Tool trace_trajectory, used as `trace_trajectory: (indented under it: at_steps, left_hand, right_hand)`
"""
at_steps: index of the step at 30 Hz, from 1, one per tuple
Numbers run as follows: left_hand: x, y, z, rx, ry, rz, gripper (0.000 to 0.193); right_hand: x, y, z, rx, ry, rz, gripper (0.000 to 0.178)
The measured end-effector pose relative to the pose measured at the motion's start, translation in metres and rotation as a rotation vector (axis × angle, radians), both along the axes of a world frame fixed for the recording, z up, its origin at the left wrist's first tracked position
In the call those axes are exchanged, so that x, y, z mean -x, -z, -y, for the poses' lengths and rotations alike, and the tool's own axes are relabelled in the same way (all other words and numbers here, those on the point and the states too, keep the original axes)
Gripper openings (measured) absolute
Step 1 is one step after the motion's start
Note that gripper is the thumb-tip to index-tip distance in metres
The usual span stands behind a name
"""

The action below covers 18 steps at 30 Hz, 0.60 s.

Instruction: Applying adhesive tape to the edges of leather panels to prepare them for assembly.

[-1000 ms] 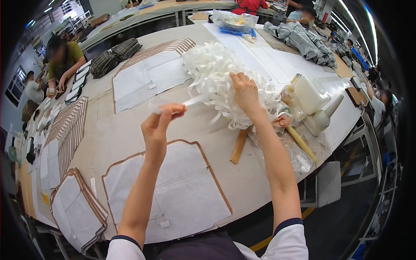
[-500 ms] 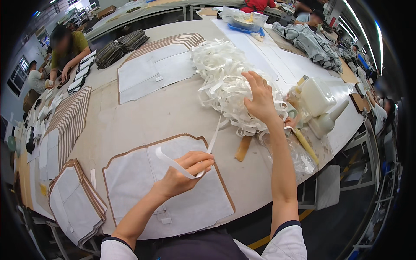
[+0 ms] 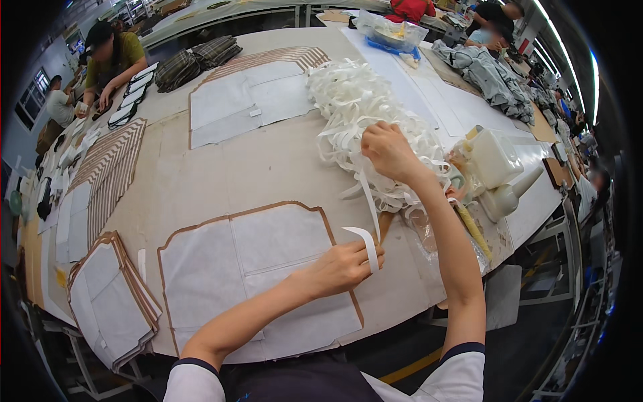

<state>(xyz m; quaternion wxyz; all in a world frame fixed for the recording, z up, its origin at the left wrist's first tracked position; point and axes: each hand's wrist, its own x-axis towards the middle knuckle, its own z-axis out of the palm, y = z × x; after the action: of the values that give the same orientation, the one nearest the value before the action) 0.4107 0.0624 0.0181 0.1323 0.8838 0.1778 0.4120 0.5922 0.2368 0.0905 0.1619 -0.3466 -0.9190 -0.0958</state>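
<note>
A narrow white fabric tape (image 3: pixel 370 249) is gripped in my left hand (image 3: pixel 343 269), its loose end curling over the fingers. From there the strip climbs to a large tangled heap of white tape (image 3: pixel 351 94). My right hand (image 3: pixel 388 151) is over the heap's near part, fingers curled in on tape; the fingertips are partly hidden. Beneath my left hand and forearm, a white fabric panel with brown-bound edges (image 3: pixel 201 268) lies flat on the table.
A stack of similar panels (image 3: pixel 110 301) sits at the left, another panel (image 3: pixel 251 100) farther back. White plastic bottles (image 3: pixel 495 157) and a yellow rolled piece (image 3: pixel 474 231) stand or lie right of the heap. Across the table, a co-worker (image 3: pixel 114 60) handles small pieces.
My left hand has moved right with the tape, toward the panel's right edge. My right hand, open above the heap before, has curled its fingers and shifted slightly left.
</note>
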Motion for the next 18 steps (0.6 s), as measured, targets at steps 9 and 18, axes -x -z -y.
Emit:
trace_trajectory:
  at_steps: [9, 18]
  left_hand:
    - [0.009, 0.012, 0.008, -0.059, -0.001, -0.002, 0.024]
    - [0.013, 0.009, 0.009, 0.016, -0.024, -0.005, 0.021]
  right_hand:
    - [-0.044, -0.010, -0.031, 0.714, 0.442, -1.236, 0.024]
    - [-0.010, 0.001, 0.048, -0.020, -0.005, -0.275, 0.030]
